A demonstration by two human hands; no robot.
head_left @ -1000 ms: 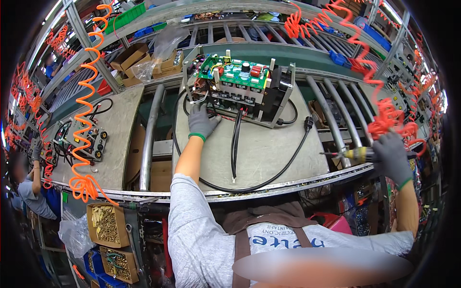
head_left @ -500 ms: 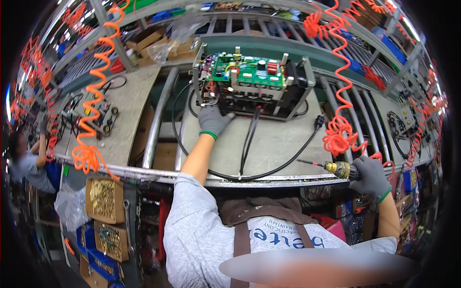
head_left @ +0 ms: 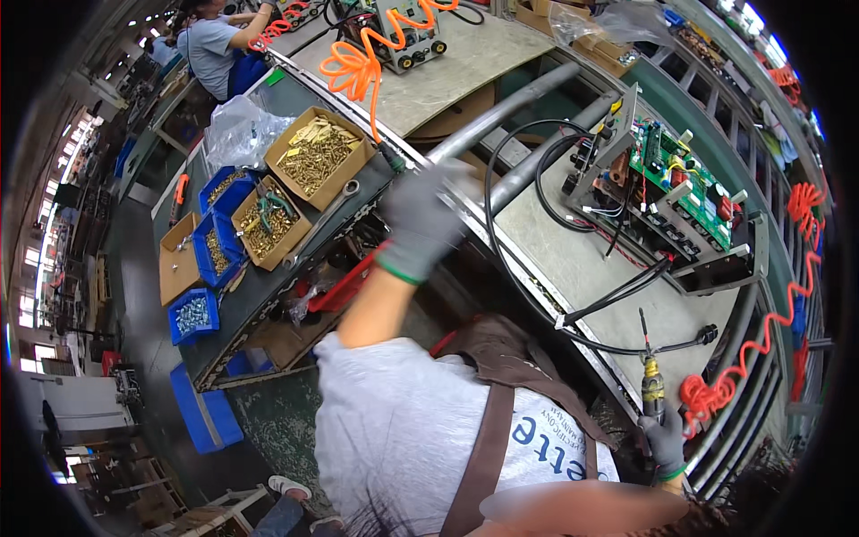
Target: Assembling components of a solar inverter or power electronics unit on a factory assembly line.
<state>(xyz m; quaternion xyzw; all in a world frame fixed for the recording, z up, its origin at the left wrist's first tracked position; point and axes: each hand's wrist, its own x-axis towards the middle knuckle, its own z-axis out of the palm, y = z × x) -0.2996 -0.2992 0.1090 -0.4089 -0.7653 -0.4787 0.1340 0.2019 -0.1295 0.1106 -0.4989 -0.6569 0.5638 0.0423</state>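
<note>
My right hand [head_left: 664, 440] in a grey glove is wrapped around a yellow-and-black power screwdriver [head_left: 654, 387], its long bit pointing away from me. The coiled orange air hose [head_left: 707, 398] hangs beside it. My left hand [head_left: 425, 219], gloved too and smeared by motion, is over the bench edge, near a cardboard box of brass screws [head_left: 315, 159]; its fingers cannot be made out. To the right, an open metal-framed device [head_left: 617, 148] with a green circuit board [head_left: 684, 183] sits on a pale work plate [head_left: 595, 268]. A black power cable [head_left: 497, 237] loops from it.
On the dark side table [head_left: 313, 246] lie a second box of brass parts [head_left: 267, 234] with pliers on it, blue bins [head_left: 194, 315] of small hardware and a wrench [head_left: 324, 219]. Metal rollers [head_left: 510, 112] border the plates. A co-worker [head_left: 210, 49] is at the far left.
The view has swung left toward the side table. My left hand has left the device and moved toward the screw boxes. My right hand still grips the screwdriver.
</note>
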